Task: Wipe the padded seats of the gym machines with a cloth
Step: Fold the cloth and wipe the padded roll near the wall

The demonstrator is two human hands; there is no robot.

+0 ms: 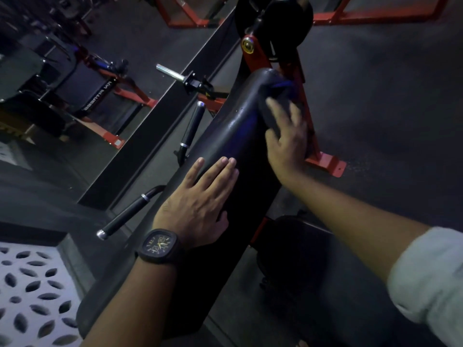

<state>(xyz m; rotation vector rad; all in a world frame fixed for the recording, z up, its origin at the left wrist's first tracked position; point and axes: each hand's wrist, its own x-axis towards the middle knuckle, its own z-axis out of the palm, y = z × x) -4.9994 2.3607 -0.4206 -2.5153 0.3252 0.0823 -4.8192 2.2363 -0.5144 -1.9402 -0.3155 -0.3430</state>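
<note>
A long black padded seat [225, 151] of a red-framed gym machine runs from the lower left up to the centre. My left hand [198, 206], with a dark watch on the wrist, lies flat on the pad's middle with straight fingers. Farther up, my right hand [285, 136] presses a dark cloth [278, 106] with a blue edge against the pad's upper right side. The fingers are spread over the cloth, and most of the cloth is hard to tell from the black pad.
Two black handles [193, 126] [125, 219] and a chrome bar [172, 73] stick out left of the pad. A red frame foot [328, 164] stands on the dark floor at right. A mirror at left reflects other machines. A patterned white panel [32, 291] fills the lower left corner.
</note>
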